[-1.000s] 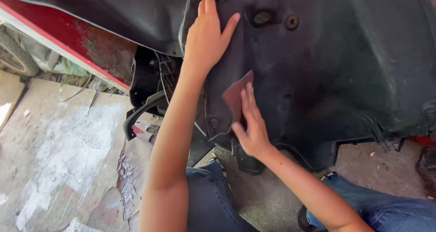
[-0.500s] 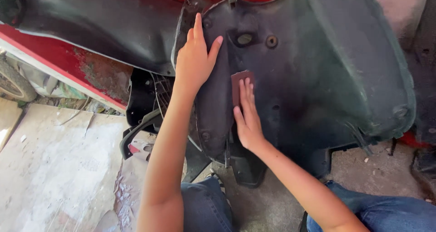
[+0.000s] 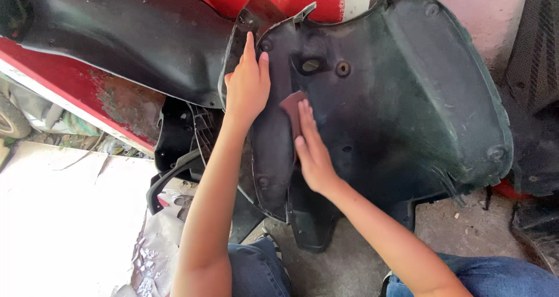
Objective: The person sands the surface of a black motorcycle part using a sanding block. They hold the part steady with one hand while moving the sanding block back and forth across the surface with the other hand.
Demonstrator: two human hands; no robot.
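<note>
A large black plastic vehicle panel (image 3: 402,99) stands upright in front of me, dusty, with several round holes. My left hand (image 3: 247,84) lies flat on its left edge, fingers pointing up, bracing it. My right hand (image 3: 313,148) presses a small reddish-brown sheet of sandpaper (image 3: 291,108) flat against the panel's inner face, fingers stretched over it. Most of the sheet is hidden under my fingers.
Another black curved panel (image 3: 116,35) leans at the upper left against a red and white body part (image 3: 70,90) with rust. Smaller black plastic parts (image 3: 174,157) lie below it. Concrete floor (image 3: 58,215) lies left; my jeans-clad knees (image 3: 256,274) are at the bottom.
My right hand has slid the sandpaper upward along the panel. My left hand has shifted from the panel's face toward its left edge. The view has moved back and up.
</note>
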